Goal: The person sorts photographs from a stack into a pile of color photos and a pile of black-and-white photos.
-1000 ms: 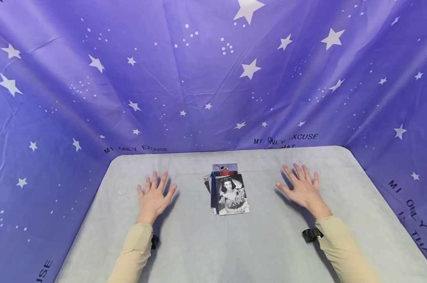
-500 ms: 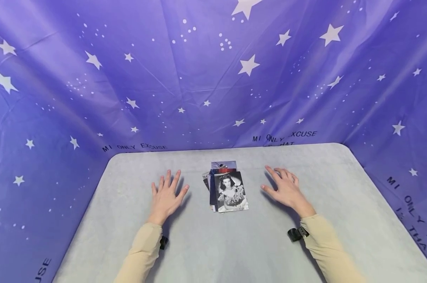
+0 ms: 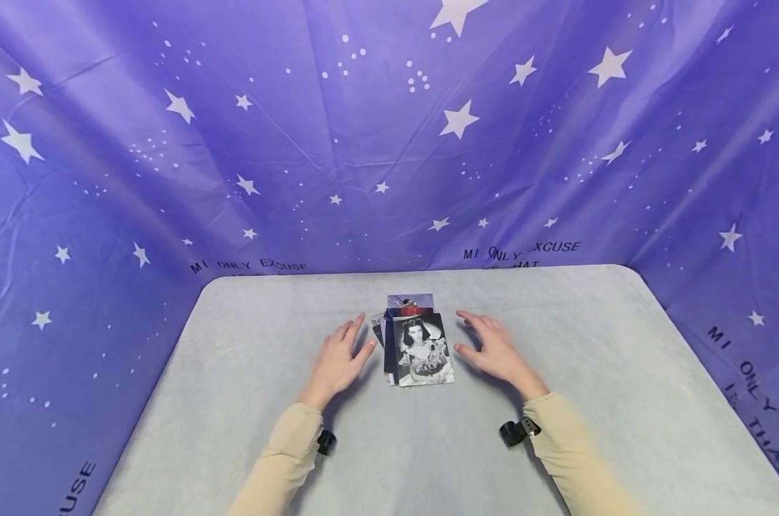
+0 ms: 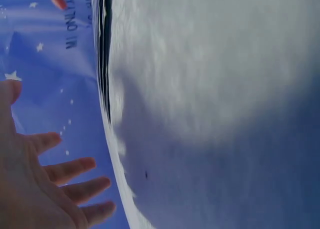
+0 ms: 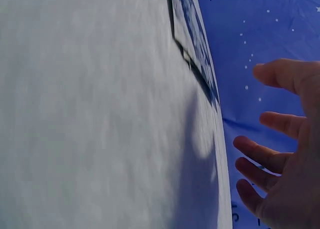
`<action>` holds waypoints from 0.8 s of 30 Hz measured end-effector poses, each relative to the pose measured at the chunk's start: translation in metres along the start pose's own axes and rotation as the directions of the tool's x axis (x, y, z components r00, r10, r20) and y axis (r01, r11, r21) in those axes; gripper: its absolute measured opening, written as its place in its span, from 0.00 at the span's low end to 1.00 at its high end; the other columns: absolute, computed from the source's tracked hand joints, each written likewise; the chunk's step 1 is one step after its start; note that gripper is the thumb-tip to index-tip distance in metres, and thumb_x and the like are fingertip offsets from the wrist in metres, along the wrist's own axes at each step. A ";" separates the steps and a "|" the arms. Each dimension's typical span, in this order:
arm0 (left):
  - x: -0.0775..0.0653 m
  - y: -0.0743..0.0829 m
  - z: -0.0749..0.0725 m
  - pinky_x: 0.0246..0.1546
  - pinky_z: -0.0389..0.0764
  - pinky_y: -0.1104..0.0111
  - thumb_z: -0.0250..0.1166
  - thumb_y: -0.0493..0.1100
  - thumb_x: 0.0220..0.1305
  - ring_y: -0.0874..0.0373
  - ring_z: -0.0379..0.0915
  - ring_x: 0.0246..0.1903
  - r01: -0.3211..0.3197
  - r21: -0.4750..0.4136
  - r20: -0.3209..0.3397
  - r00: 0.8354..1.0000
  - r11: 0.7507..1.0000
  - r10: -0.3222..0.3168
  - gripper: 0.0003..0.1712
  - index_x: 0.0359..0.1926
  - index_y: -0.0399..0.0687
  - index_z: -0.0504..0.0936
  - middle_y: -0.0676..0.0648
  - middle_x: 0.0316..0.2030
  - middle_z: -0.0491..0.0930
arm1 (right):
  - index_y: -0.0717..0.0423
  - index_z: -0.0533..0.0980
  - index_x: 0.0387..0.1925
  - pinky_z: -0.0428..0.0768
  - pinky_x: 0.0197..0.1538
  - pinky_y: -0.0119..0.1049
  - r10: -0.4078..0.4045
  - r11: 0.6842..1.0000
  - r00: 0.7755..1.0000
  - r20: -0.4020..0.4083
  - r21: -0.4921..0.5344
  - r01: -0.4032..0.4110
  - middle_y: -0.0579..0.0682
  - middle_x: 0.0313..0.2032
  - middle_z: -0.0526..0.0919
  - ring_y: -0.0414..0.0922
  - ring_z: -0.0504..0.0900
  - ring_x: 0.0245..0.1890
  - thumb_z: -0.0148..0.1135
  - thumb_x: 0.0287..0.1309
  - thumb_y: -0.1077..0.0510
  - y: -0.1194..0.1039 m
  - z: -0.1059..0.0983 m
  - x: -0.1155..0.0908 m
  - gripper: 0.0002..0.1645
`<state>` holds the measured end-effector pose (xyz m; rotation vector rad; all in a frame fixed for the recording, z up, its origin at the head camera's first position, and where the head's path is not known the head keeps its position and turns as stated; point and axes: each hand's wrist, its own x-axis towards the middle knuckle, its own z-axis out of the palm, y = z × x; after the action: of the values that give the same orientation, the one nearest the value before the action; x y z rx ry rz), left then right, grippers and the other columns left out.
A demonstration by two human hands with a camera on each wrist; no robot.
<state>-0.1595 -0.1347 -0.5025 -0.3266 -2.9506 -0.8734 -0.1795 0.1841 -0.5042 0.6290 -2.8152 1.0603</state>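
A loose stack of photo cards (image 3: 424, 351) lies on the grey-covered table, its top card a black-and-white portrait. Darker and coloured cards stick out at its left and far edges. Just left of the stack, my left hand (image 3: 337, 362) hovers with fingers spread and thumb toward the cards. On the other side my right hand (image 3: 495, 352) hovers with fingers slightly bent, thumb also toward the stack. Both hands are apart from the cards and hold nothing. In the right wrist view, the edge of the cards (image 5: 192, 34) shows beyond the relaxed fingers (image 5: 262, 156).
The table (image 3: 234, 344) has a grey cloth top with rounded far corners. A purple curtain (image 3: 376, 143) with white stars and printed lettering encloses its back and sides. Black wrist devices (image 3: 517, 431) sit by both beige sleeves (image 3: 570, 444).
Both hands have moved inward from the sides, the left one rightward and the right one leftward, and now flank the stack closely. The cards stay where they were.
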 end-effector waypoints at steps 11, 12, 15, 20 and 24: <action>0.003 0.018 0.020 0.62 0.61 0.45 0.53 0.57 0.69 0.35 0.60 0.63 -0.085 -0.185 -0.022 0.996 0.979 0.082 0.37 0.72 0.41 0.59 0.32 0.66 0.63 | 0.65 0.64 0.66 0.63 0.61 0.62 0.018 0.996 1.000 0.010 0.091 -0.019 0.66 0.58 0.72 0.63 0.68 0.58 0.67 0.54 0.57 -0.012 0.019 0.003 0.39; 0.004 0.019 0.021 0.63 0.60 0.46 0.53 0.55 0.69 0.35 0.59 0.63 -0.093 -0.212 -0.031 0.996 0.973 0.088 0.37 0.71 0.39 0.60 0.32 0.65 0.63 | 0.65 0.65 0.65 0.63 0.61 0.62 0.020 0.995 1.000 0.007 0.094 -0.021 0.66 0.58 0.72 0.63 0.69 0.58 0.67 0.54 0.57 -0.012 0.020 0.002 0.39; 0.004 0.022 0.025 0.64 0.58 0.46 0.54 0.54 0.69 0.36 0.58 0.64 -0.089 -0.262 -0.030 0.996 0.961 0.085 0.38 0.71 0.36 0.59 0.32 0.65 0.63 | 0.66 0.66 0.64 0.64 0.60 0.61 0.021 0.995 1.000 -0.013 0.099 -0.020 0.67 0.57 0.72 0.62 0.69 0.57 0.67 0.53 0.58 -0.012 0.025 0.001 0.38; 0.004 0.027 0.030 0.62 0.60 0.46 0.56 0.55 0.67 0.36 0.59 0.62 -0.087 -0.287 -0.009 0.996 0.954 0.088 0.39 0.71 0.38 0.59 0.33 0.65 0.64 | 0.66 0.68 0.63 0.65 0.60 0.61 0.022 0.995 0.999 -0.048 0.101 -0.017 0.66 0.55 0.74 0.62 0.70 0.56 0.67 0.53 0.58 -0.011 0.030 0.000 0.36; 0.005 0.030 0.034 0.58 0.65 0.47 0.58 0.55 0.65 0.39 0.62 0.57 -0.083 -0.276 0.000 0.996 0.957 0.087 0.38 0.69 0.39 0.62 0.34 0.61 0.68 | 0.65 0.68 0.63 0.64 0.60 0.61 0.032 0.993 0.999 -0.038 0.112 -0.028 0.65 0.56 0.74 0.62 0.68 0.57 0.66 0.53 0.58 -0.012 0.032 0.000 0.36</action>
<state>-0.1573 -0.0913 -0.5144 -0.4677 -2.7985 -1.2768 -0.1719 0.1551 -0.5209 0.5693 -2.7554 1.2279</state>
